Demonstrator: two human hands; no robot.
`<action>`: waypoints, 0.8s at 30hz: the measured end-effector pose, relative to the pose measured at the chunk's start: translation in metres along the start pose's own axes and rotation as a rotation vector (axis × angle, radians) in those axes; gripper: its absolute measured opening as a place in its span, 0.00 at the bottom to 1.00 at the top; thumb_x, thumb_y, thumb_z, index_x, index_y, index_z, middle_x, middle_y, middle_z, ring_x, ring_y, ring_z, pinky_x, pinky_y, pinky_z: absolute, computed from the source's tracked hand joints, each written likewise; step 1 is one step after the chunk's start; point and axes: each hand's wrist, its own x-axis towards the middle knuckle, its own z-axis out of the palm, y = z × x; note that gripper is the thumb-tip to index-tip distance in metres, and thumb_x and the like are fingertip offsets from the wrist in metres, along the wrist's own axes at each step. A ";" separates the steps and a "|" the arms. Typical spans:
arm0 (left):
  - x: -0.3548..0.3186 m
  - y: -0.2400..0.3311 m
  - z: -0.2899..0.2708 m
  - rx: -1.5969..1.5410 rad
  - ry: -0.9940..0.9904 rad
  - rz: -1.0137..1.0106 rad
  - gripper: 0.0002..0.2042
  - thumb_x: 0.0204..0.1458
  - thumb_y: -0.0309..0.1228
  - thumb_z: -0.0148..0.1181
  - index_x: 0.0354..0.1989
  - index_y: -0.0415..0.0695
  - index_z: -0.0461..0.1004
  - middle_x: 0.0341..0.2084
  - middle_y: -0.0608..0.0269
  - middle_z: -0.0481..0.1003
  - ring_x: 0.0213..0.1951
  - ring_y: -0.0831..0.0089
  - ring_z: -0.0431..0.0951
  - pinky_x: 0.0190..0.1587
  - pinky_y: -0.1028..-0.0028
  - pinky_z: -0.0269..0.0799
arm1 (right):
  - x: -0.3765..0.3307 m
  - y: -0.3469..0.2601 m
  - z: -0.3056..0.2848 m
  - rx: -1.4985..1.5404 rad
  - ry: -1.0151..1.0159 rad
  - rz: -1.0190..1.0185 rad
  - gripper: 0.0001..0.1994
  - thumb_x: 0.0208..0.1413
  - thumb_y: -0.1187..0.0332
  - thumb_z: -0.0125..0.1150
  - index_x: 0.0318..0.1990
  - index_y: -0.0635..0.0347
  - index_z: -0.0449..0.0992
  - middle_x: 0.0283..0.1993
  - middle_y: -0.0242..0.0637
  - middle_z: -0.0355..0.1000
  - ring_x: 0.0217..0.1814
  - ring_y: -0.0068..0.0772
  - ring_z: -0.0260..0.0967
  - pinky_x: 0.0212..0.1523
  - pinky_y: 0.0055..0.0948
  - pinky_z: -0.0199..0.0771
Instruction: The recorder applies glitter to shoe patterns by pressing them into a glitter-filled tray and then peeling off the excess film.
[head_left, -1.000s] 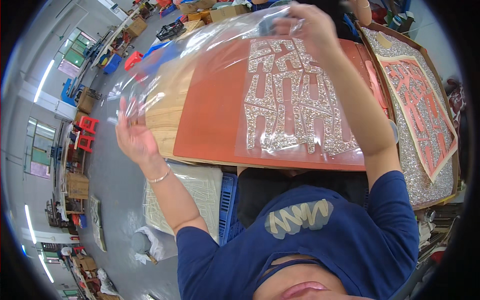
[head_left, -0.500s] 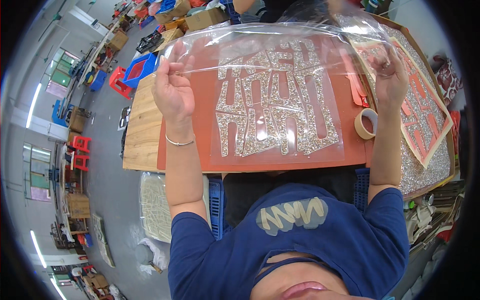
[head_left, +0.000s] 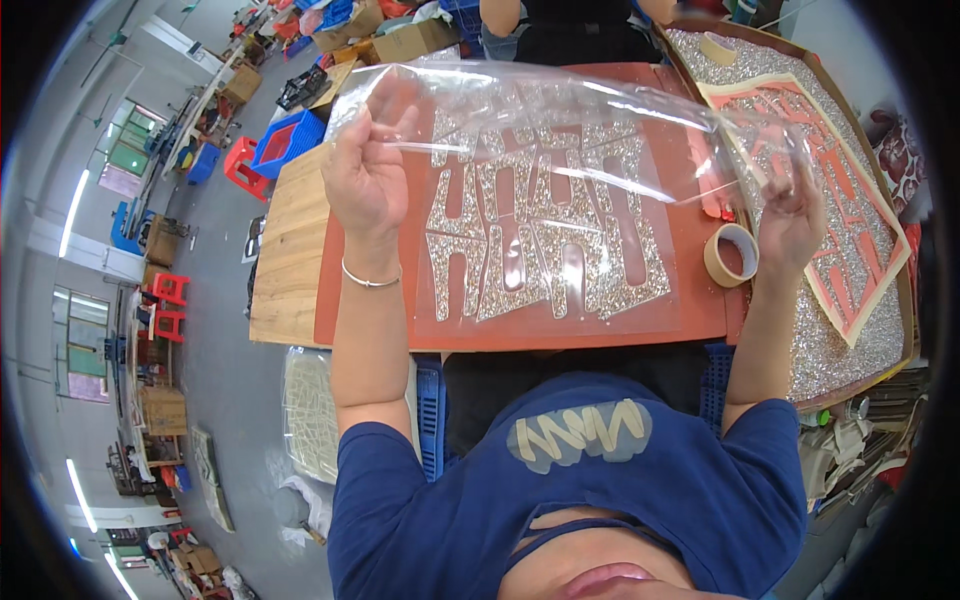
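Note:
A clear plastic film (head_left: 560,90) stretches, raised and sagging, between my two hands over the table. My left hand (head_left: 366,180) is closed on its left edge, with some fingers seen through the film. At the right end, my right hand (head_left: 792,222) pinches the other edge. Below lies a sheet of glittering stone-covered shapes (head_left: 625,285) on a transparent backing, flat on a red-brown board (head_left: 380,325). Glare on the film partly covers the upper shapes.
A tape roll (head_left: 731,256) stands by my right forearm. To the right, a tray of loose sparkling stones (head_left: 850,370) holds a pink cut-out stencil (head_left: 848,300); another tape roll (head_left: 718,48) lies at its far end. Across the table is another person (head_left: 570,35).
Both hands have come nearer to me, bringing the film lower over the shapes. The right hand has dropped more, and the film's far right part has swung down off the tray.

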 end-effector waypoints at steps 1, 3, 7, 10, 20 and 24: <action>0.000 0.000 -0.001 -0.002 -0.009 0.008 0.15 0.58 0.27 0.45 0.25 0.31 0.75 0.53 0.38 0.69 0.59 0.52 0.67 0.62 0.49 0.59 | -0.001 0.000 -0.005 0.007 -0.003 -0.010 0.16 0.60 0.70 0.45 0.50 0.72 0.70 0.58 0.48 0.68 0.33 0.30 0.67 0.38 0.29 0.64; -0.001 0.001 0.001 0.019 -0.075 0.032 0.14 0.56 0.26 0.45 0.25 0.31 0.76 0.52 0.37 0.69 0.59 0.52 0.66 0.62 0.48 0.58 | -0.003 -0.002 -0.018 0.057 -0.159 0.004 0.16 0.60 0.70 0.46 0.51 0.72 0.70 0.57 0.46 0.69 0.32 0.30 0.67 0.37 0.29 0.64; -0.002 0.002 0.004 0.032 -0.051 0.041 0.14 0.55 0.25 0.44 0.24 0.32 0.76 0.52 0.36 0.69 0.61 0.53 0.65 0.62 0.47 0.57 | -0.007 -0.003 -0.026 0.037 -0.159 -0.010 0.16 0.61 0.69 0.44 0.50 0.72 0.70 0.56 0.45 0.70 0.31 0.30 0.67 0.36 0.30 0.63; -0.003 0.002 0.002 0.048 -0.075 0.079 0.14 0.53 0.25 0.44 0.24 0.31 0.76 0.51 0.34 0.69 0.61 0.52 0.64 0.62 0.46 0.57 | -0.010 -0.005 -0.027 0.051 -0.177 0.000 0.16 0.61 0.69 0.44 0.51 0.71 0.68 0.53 0.44 0.71 0.32 0.29 0.67 0.36 0.30 0.64; -0.009 0.003 -0.005 0.025 -0.082 0.130 0.14 0.52 0.24 0.43 0.23 0.28 0.74 0.50 0.29 0.68 0.62 0.50 0.62 0.63 0.45 0.56 | -0.024 -0.005 -0.019 0.004 -0.163 -0.024 0.13 0.62 0.69 0.45 0.48 0.69 0.68 0.45 0.43 0.73 0.28 0.29 0.69 0.35 0.28 0.68; -0.020 0.006 -0.007 0.039 -0.066 0.142 0.15 0.52 0.24 0.42 0.21 0.29 0.74 0.52 0.30 0.67 0.62 0.50 0.62 0.64 0.45 0.54 | -0.032 -0.005 -0.018 -0.009 -0.191 -0.015 0.09 0.62 0.69 0.45 0.42 0.65 0.68 0.57 0.58 0.65 0.29 0.30 0.75 0.32 0.25 0.75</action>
